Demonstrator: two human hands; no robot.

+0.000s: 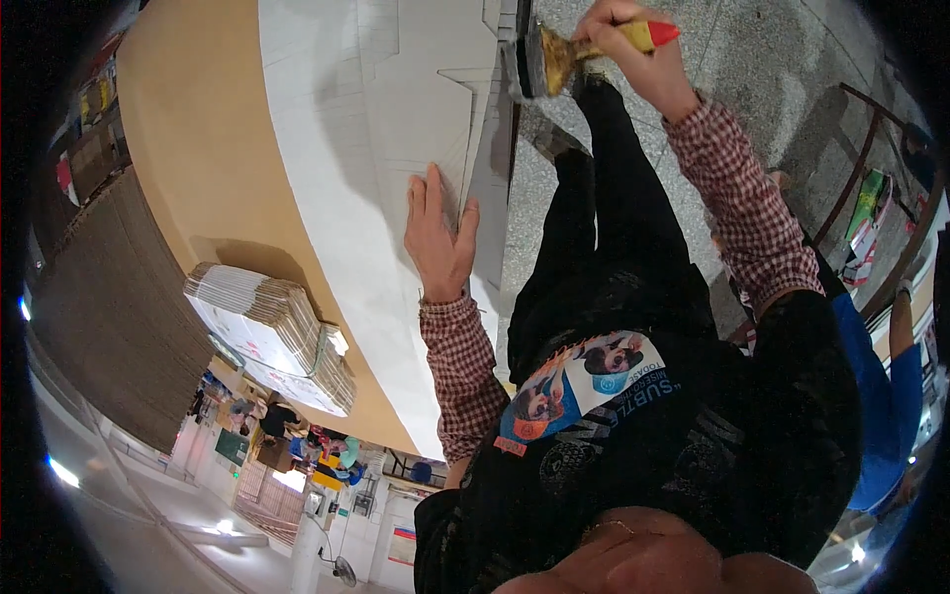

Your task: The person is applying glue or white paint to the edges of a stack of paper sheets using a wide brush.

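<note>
My right hand (638, 49), at the top of the view, grips a wide brush (561, 57) by its yellow handle with a red end. The brush's dark, flat bristles point left, close to the edge of the work surface. My left hand (440, 236) lies flat with fingers stretched on a pale grey sheet of cardboard (421, 109). Cut edges and a narrow pointed notch show in that sheet beside the fingers. It rests on a wider white sheet (317, 148). Red-and-white checked sleeves cover both my forearms.
A tan board (188, 89) lies under the sheets. On it stands a tied bundle of flattened cartons (272, 332). At right are a person in blue (871, 376) and a rusty metal frame (856, 168). Speckled floor (737, 59) lies beyond the table edge.
</note>
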